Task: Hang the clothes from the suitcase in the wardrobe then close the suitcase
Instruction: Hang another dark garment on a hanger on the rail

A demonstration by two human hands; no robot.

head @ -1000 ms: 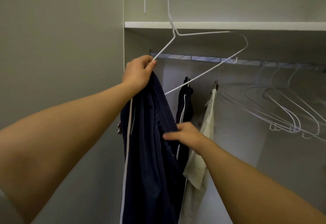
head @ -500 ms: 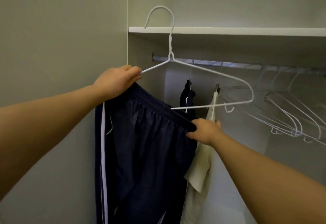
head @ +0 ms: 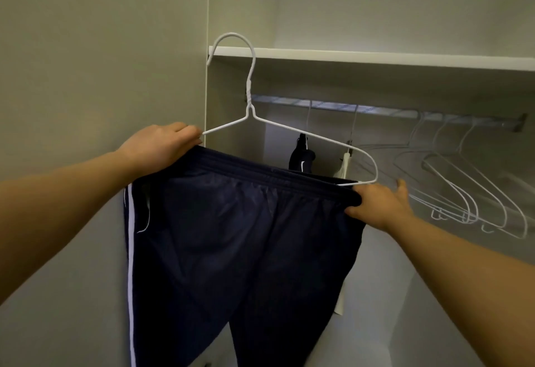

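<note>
Navy trousers (head: 240, 236) with a white side stripe fill the lower centre of the frame. Their waistband is stretched wide between two bare hands, and the legs hang down past the bottom edge. The left hand (head: 162, 146), at middle left, has its fingers curled round the left end of the waistband and the left arm of a white wire hanger (head: 248, 91). The right hand (head: 379, 207), at middle right, pinches the other end of the waistband with the thumb underneath, close to the hanger's right corner. One finger points up.

The hanger stands upright above the trousers. Its hook reaches the upper centre of the frame, where it overlaps the front edge of a white shelf (head: 376, 58). The hook is above the metal rail (head: 376, 110), not on it. The hanger's bottom bar is hidden behind the waistband, so I cannot tell how the trousers sit on it.

Behind the trousers, a dark garment (head: 301, 158) and a pale garment (head: 346, 164) hang side by side from the rail. Further right, a cluster of bare white hangers (head: 445, 181) hangs from the same rail. A plain wardrobe panel (head: 101, 48) fills the left of the frame.
</note>
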